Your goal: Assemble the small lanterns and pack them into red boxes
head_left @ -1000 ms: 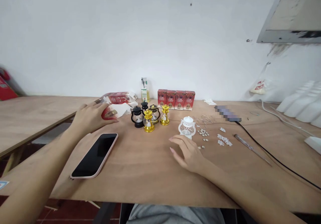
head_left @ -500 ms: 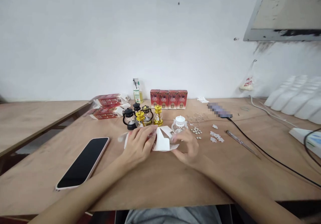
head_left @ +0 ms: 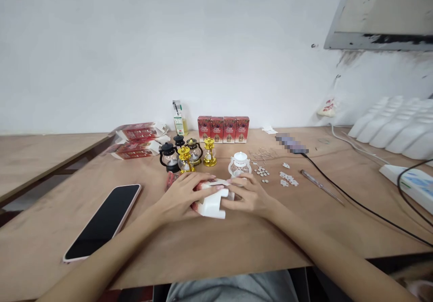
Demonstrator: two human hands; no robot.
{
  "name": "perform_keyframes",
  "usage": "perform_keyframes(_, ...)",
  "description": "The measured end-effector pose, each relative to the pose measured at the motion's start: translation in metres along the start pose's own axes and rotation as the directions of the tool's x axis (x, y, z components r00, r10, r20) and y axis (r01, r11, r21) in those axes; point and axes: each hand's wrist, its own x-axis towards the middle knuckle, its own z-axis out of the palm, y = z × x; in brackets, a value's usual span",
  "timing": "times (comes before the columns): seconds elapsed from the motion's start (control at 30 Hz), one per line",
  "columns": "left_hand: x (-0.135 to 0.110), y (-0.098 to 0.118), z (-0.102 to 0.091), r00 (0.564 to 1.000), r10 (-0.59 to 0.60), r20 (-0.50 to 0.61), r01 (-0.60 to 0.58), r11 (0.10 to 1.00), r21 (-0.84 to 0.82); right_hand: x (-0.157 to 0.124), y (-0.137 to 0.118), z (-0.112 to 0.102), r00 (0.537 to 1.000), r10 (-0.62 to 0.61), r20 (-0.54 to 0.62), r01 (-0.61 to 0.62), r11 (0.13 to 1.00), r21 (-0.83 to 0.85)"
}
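Observation:
A red-and-white cardboard box (head_left: 210, 205) lies between my hands at the middle of the table, its white end flaps facing me and to the right. My left hand (head_left: 186, 194) is wrapped over its left side. The fingers of my right hand (head_left: 249, 194) are bent at the flaps on the right end and press on them. Just behind my right hand stands a small white lantern (head_left: 240, 164). Beyond my left hand are black lanterns (head_left: 168, 157), a bronze lantern (head_left: 194, 151) and gold lanterns (head_left: 209, 152).
Closed red boxes (head_left: 223, 130) stand in a row by the wall. Flattened boxes (head_left: 138, 140) lie at the left rear. A phone (head_left: 103, 223) lies at left. To the right are button cells (head_left: 262, 172), white plastic pieces (head_left: 288, 179), a screwdriver (head_left: 321, 186) and a black cable (head_left: 358, 203).
The box has turned and tilted, with its flapped end now lower and nearer me. My right hand has closed in on the flaps. The whole view has shifted slightly.

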Motion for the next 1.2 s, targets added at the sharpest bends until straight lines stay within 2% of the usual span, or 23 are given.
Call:
perform_keyframes(0.13, -0.003, -0.007, 0.009, 0.993, 0.055, -0.109, -0.042, 0.992, 0.117, 0.005, -0.007, -0.005, 0.997, 0.066, 0.036, -0.069, 0.994, 0.081)
perform_keyframes(0.23, -0.005, -0.008, 0.012, 0.996, 0.006, -0.085, 0.009, 0.983, 0.184, 0.007, -0.009, -0.008, 0.986, 0.124, 0.11, -0.144, 0.972, 0.188)
perform_keyframes(0.33, -0.006, -0.008, 0.014, 0.996, -0.06, -0.071, 0.074, 0.976, 0.203, 0.006, -0.008, -0.006, 0.983, 0.134, 0.128, -0.157, 0.97, 0.186)
perform_keyframes(0.43, -0.007, -0.006, 0.015, 0.994, -0.071, -0.086, 0.089, 0.968, 0.233, 0.005, -0.008, -0.004, 0.988, 0.125, 0.09, -0.138, 0.977, 0.165)
perform_keyframes(0.53, -0.005, -0.002, 0.012, 0.989, -0.037, -0.146, 0.074, 0.963, 0.258, 0.004, -0.009, -0.006, 0.992, 0.127, 0.019, -0.128, 0.978, 0.166)
perform_keyframes(0.7, -0.001, 0.005, 0.005, 0.96, -0.016, -0.28, 0.085, 0.968, 0.235, 0.006, -0.012, -0.008, 0.966, 0.227, -0.122, -0.204, 0.963, 0.175)
perform_keyframes(0.77, 0.001, 0.009, 0.004, 0.948, -0.005, -0.317, 0.071, 0.978, 0.198, 0.007, -0.014, -0.007, 0.949, 0.293, -0.118, -0.266, 0.942, 0.203)
perform_keyframes(0.83, 0.003, 0.014, 0.004, 0.937, -0.013, -0.35, 0.066, 0.988, 0.14, 0.008, -0.017, -0.007, 0.93, 0.363, -0.061, -0.337, 0.906, 0.256)
perform_keyframes(0.93, 0.004, 0.021, 0.005, 0.921, -0.045, -0.388, 0.081, 0.994, 0.077, 0.012, -0.024, -0.008, 0.896, 0.442, 0.048, -0.427, 0.824, 0.373)
perform_keyframes(1.03, 0.004, 0.024, 0.006, 0.918, -0.046, -0.394, 0.079, 0.994, 0.069, 0.013, -0.029, -0.008, 0.854, 0.515, 0.075, -0.487, 0.741, 0.462)
perform_keyframes(1.13, 0.004, 0.024, 0.008, 0.923, -0.064, -0.379, 0.102, 0.991, 0.082, 0.013, -0.03, -0.005, 0.785, 0.612, 0.094, -0.565, 0.647, 0.513)
perform_keyframes(1.2, 0.004, 0.023, 0.008, 0.914, -0.068, -0.4, 0.119, 0.987, 0.105, 0.012, -0.029, -0.005, 0.72, 0.682, 0.128, -0.616, 0.543, 0.571)
